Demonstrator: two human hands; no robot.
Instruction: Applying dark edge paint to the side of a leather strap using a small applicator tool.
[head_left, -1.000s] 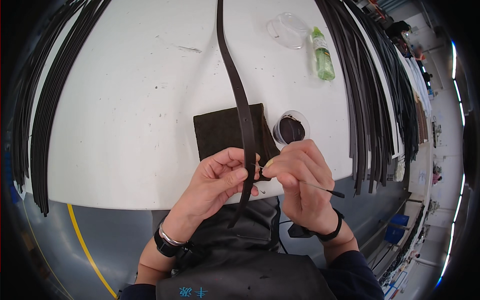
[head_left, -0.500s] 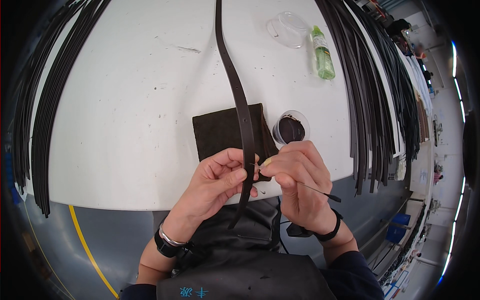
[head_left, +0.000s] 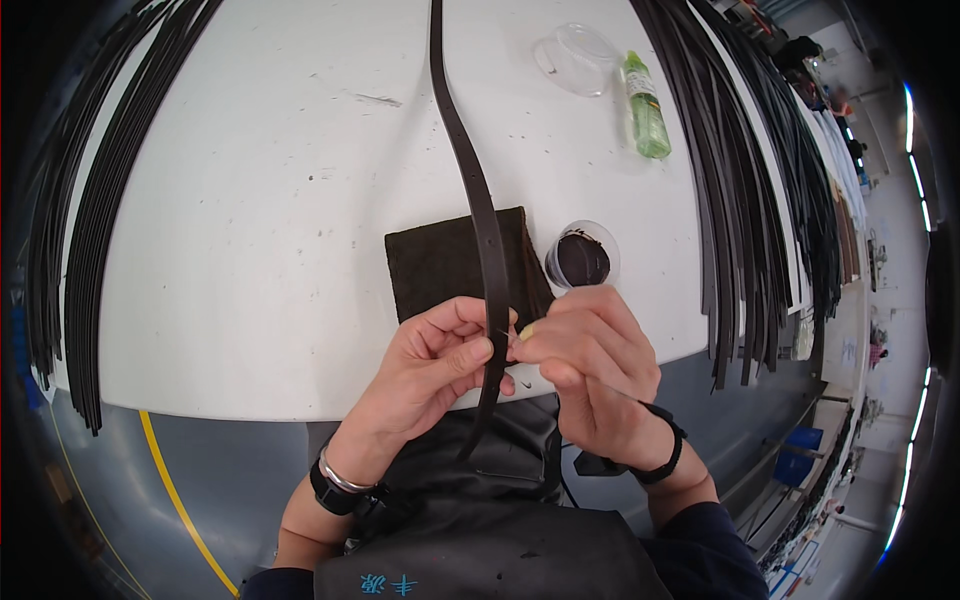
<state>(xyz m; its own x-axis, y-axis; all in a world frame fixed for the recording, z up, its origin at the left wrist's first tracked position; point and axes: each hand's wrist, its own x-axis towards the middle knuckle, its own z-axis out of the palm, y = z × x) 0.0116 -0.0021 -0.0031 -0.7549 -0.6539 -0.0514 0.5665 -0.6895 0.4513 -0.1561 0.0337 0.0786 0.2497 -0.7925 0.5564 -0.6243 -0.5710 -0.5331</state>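
My left hand (head_left: 420,375) grips a long dark leather strap (head_left: 490,240) with punched holes, which runs from the table's far edge down past the near edge. My right hand (head_left: 605,360) pinches a fine metal tool (head_left: 509,335) at the strap's right edge; most of the tool is hidden by my fingers. Beneath the strap lies a folded dark cloth (head_left: 435,260). A clear cup of dark liquid (head_left: 583,260) stands just beyond my right hand.
Dark straps hang in rows at left (head_left: 110,220) and right (head_left: 725,220) of the white table (head_left: 250,250). A green bottle (head_left: 648,120) and clear lid (head_left: 575,60) lie at the back right. A blue bin (head_left: 798,455) and distant people (head_left: 800,60) are at right.
My right hand has moved slightly left, toward the strap. The tool's long shaft and dark handle, seen earlier, are now out of sight. My left hand and the strap have barely moved.
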